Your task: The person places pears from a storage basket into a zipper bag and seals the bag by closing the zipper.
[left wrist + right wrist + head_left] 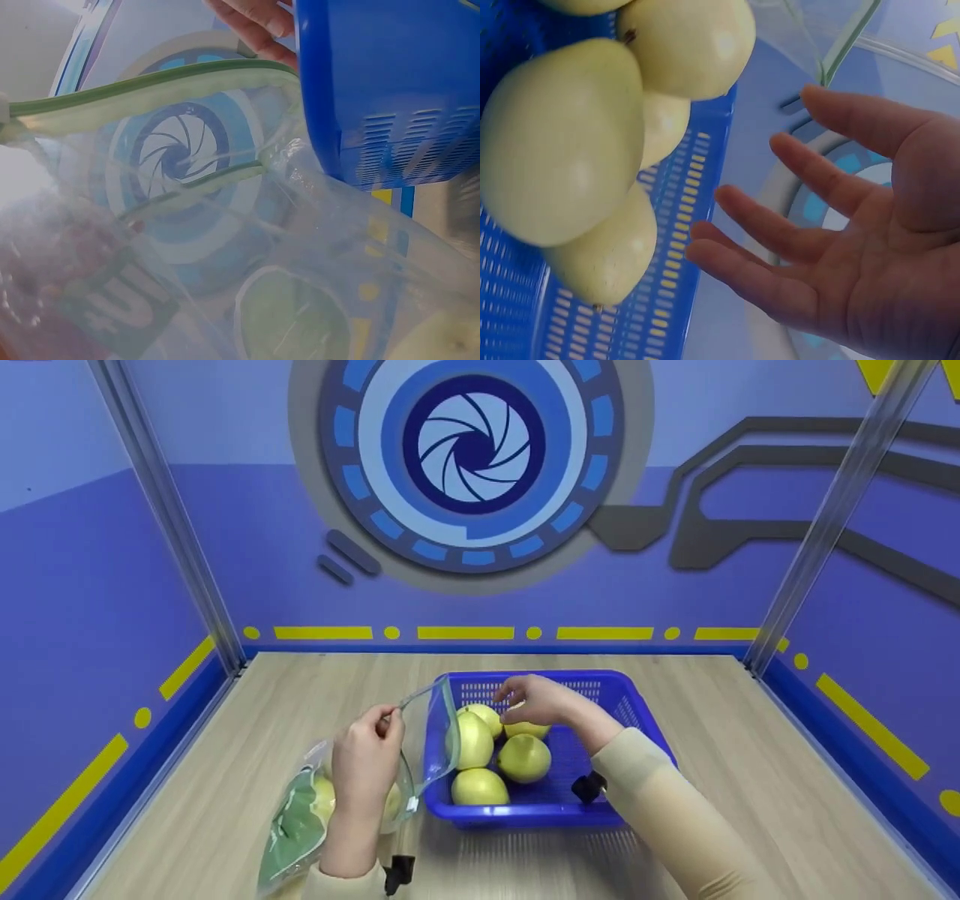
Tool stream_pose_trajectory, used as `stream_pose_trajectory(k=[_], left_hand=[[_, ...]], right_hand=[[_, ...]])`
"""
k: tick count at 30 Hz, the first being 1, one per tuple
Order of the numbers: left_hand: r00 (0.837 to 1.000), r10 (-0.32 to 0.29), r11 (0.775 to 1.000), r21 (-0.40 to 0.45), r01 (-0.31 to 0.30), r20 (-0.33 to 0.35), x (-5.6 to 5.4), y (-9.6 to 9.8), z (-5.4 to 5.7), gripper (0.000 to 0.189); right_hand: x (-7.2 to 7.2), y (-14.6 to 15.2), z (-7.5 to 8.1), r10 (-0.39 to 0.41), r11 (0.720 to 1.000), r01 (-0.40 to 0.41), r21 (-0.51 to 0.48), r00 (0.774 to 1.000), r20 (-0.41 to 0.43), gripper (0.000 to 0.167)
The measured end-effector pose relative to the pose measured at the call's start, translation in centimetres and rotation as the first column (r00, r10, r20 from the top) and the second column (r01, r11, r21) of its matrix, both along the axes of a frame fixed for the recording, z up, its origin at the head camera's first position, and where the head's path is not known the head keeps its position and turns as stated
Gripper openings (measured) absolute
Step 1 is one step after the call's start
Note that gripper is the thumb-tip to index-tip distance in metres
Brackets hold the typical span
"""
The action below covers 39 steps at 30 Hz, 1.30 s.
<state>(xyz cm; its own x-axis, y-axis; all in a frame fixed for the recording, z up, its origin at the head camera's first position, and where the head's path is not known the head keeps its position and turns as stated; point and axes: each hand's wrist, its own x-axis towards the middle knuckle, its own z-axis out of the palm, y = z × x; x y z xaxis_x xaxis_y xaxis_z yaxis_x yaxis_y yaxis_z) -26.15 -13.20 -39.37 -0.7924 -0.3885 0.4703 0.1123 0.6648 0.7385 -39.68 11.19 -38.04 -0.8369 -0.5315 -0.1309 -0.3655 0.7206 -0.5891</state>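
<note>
My left hand (365, 761) pinches the rim of a clear zip bag (442, 727) with a green print, left of the blue basket. The bag's mouth gapes toward the basket, its green zip edge (150, 84) showing in the left wrist view. Some yellow-green fruit lies inside the bag. Several yellow-green pears (524, 758) sit in the left part of the basket (577, 812). Over them hovers my right hand (544, 701), holding nothing. In the right wrist view its fingers (757, 225) are spread and apart from the pears (562, 142).
Under the basket and bag is a wood-grain tabletop (765, 765). Blue printed panels (480, 607) stand behind it and at both sides, with metal posts (817, 532) at the corners. A small black device (589, 787) is strapped at the right wrist.
</note>
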Motion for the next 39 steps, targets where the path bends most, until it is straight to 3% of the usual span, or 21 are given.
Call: stream_pose_trajectory(k=[14,28,35,39], left_hand=[[1.0,-0.001,1.0,-0.009,0.001,-0.025,0.0,0.1,0.2,0.016],[1.0,0.003,1.0,0.001,-0.003,0.004,0.1,-0.1,0.1,0.017],[1.0,0.006,1.0,-0.01,-0.007,-0.018,0.0,-0.1,0.0,0.016],[0.999,0.006,1.0,-0.023,-0.007,-0.042,0.0,0.0,0.0,0.013]], right_hand=[[-0.9,0.5,-0.7,0.16,0.964,-0.169,0.207,0.985,0.061,0.038],[-0.2,-0.1,-2.2,0.139,0.938,-0.191,0.289,0.972,0.191,0.05],[0.0,-0.3,-2.7,0.173,0.903,-0.258,0.344,0.95,0.259,0.055],[0.0,-0.3,-3.1,0.169,0.881,-0.269,0.388,0.947,0.273,0.048]])
